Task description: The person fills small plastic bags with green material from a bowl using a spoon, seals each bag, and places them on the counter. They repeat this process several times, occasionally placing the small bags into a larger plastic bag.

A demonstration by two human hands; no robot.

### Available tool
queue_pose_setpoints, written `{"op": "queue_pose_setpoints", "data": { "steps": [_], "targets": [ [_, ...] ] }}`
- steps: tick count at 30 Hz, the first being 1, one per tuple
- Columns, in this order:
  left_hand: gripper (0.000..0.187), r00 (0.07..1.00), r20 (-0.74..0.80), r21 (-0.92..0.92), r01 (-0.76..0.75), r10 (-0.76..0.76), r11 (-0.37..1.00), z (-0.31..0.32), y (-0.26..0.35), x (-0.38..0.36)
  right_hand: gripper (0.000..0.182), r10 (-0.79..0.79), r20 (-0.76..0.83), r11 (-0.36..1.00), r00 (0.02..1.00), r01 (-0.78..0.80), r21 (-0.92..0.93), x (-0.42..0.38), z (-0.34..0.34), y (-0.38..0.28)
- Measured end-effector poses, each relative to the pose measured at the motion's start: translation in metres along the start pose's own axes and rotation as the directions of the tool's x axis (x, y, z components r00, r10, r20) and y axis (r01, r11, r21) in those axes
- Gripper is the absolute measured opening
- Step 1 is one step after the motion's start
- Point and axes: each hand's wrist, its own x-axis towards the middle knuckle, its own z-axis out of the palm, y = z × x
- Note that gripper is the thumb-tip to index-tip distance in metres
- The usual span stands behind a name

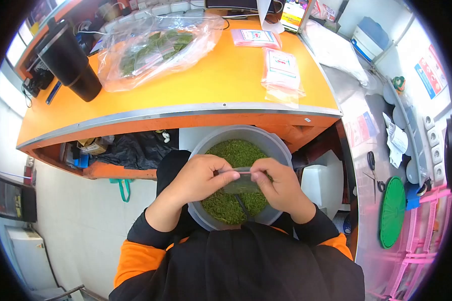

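Between my hands is a small clear zip bag (242, 186) with a pink strip along its top edge. My left hand (201, 176) is closed, thumb and fingers pinching one end of that strip. At the other end, my right hand (280, 183) pinches the same edge. The bag hangs over a round translucent tub (280, 149) set between my legs. Chopped green herbs (216, 209) fill its lower part. A dark, thin handle (241, 204) sticks out of the herbs below the bag.
On the orange desk (211, 75) stand a black tumbler (70, 62) and a large plastic bag (110, 75) of green packets. Printed bags (282, 69) lie at its right. A steel counter holds scissors (371, 160), a green lid (392, 213) and a pink rack (412, 233).
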Motion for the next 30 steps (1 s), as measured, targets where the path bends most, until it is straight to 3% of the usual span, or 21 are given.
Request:
{"op": "queue_pose_setpoints", "data": {
  "steps": [3, 5, 8, 11, 12, 15, 17, 18, 19, 20, 21, 22, 23, 24, 26, 29, 30],
  "targets": [
    [0.02, 0.994, 0.009, 0.093, -0.108, 0.107, 0.99, -0.007, -0.004, 0.002, 0.008, -0.012, -0.158, 0.982, 0.987, 0.042, 0.184, 0.001, 0.009, 0.008],
    [0.019, 0.975, -0.075, 0.007, -0.211, 0.211, 0.977, 0.008, -0.007, 0.001, 0.008, -0.011, -0.171, 0.972, 0.985, 0.051, 0.23, -0.002, 0.003, 0.01],
    [0.015, 0.974, -0.066, -0.06, -0.219, 0.215, 0.974, 0.019, -0.016, 0.001, 0.012, -0.108, -0.094, 0.994, 0.99, 0.108, -0.009, 0.003, -0.009, -0.002],
    [0.011, 0.979, -0.027, -0.023, -0.201, 0.2, 0.979, 0.019, -0.005, 0.005, 0.017, -0.129, 0.08, 0.991, 0.988, 0.131, -0.015, 0.009, -0.002, -0.005],
    [0.011, 0.977, 0.008, 0.026, -0.212, 0.212, 0.977, 0.016, -0.004, 0.006, 0.02, -0.176, 0.056, 0.982, 0.983, 0.179, -0.054, 0.009, 0.001, -0.004],
    [0.01, 0.963, 0.03, 0.107, -0.268, 0.267, 0.957, 0.005, -0.002, 0.009, 0.025, 0.001, 0.136, 0.995, 0.991, -0.014, 0.096, 0.014, -0.006, -0.007],
    [0.011, 0.942, -0.007, 0.22, -0.327, 0.337, 0.919, -0.007, 0.004, 0.01, 0.032, -0.263, -0.132, 0.943, 0.956, 0.226, -0.244, 0.033, -0.023, -0.007],
    [0.012, 0.941, -0.072, 0.309, -0.295, 0.331, 0.904, -0.016, 0.012, 0.01, 0.036, -0.414, -0.226, 0.859, 0.882, 0.296, -0.418, 0.042, -0.033, -0.007],
    [0.013, 0.935, -0.137, 0.395, -0.252, 0.328, 0.883, -0.03, 0.023, 0.013, 0.044, -0.361, -0.295, 0.837, 0.885, 0.168, -0.52, 0.049, -0.039, 0.001],
    [0.014, 0.922, -0.203, 0.479, -0.2, 0.33, 0.855, -0.044, 0.031, 0.017, 0.046, -0.436, -0.354, 0.781, 0.828, 0.152, -0.606, 0.063, -0.047, 0.006],
    [0.017, 0.87, -0.368, 0.467, -0.133, 0.329, 0.874, -0.058, 0.034, 0.024, 0.043, -0.401, -0.368, 0.785, 0.839, 0.108, -0.61, 0.067, -0.049, 0.018],
    [0.018, 0.794, -0.584, 0.255, -0.018, 0.169, 0.967, -0.072, 0.034, 0.033, 0.04, -0.369, -0.383, 0.785, 0.847, 0.063, -0.616, 0.071, -0.052, 0.032],
    [0.02, 0.669, -0.701, 0.448, 0.144, 0.247, 0.882, -0.097, 0.034, 0.045, 0.037, -0.335, -0.399, 0.781, 0.854, 0.015, -0.624, 0.076, -0.053, 0.044],
    [0.02, 0.533, -0.79, 0.43, 0.131, 0.302, 0.893, -0.12, 0.033, 0.059, 0.032, -0.329, -0.384, 0.775, 0.863, 0.014, -0.632, 0.077, -0.053, 0.048],
    [0.032, 0.532, -0.83, 0.385, 0.333, 0.165, 0.861, -0.154, 0.03, 0.066, 0.023, -0.306, -0.35, 0.759, 0.885, 0.005, -0.651, 0.07, -0.052, 0.054],
    [0.05, 0.589, -0.632, 0.758, 0.337, 0.503, 0.558, -0.154, -0.006, 0.063, 0.013, -0.349, -0.393, 0.787, 0.851, 0.038, -0.616, 0.072, -0.053, 0.054],
    [0.056, 0.656, -0.657, 0.676, 0.294, 0.372, 0.676, -0.14, -0.008, 0.056, 0.012, -0.39, -0.402, 0.778, 0.829, 0.063, -0.626, 0.074, -0.052, 0.053]
  ]
}}
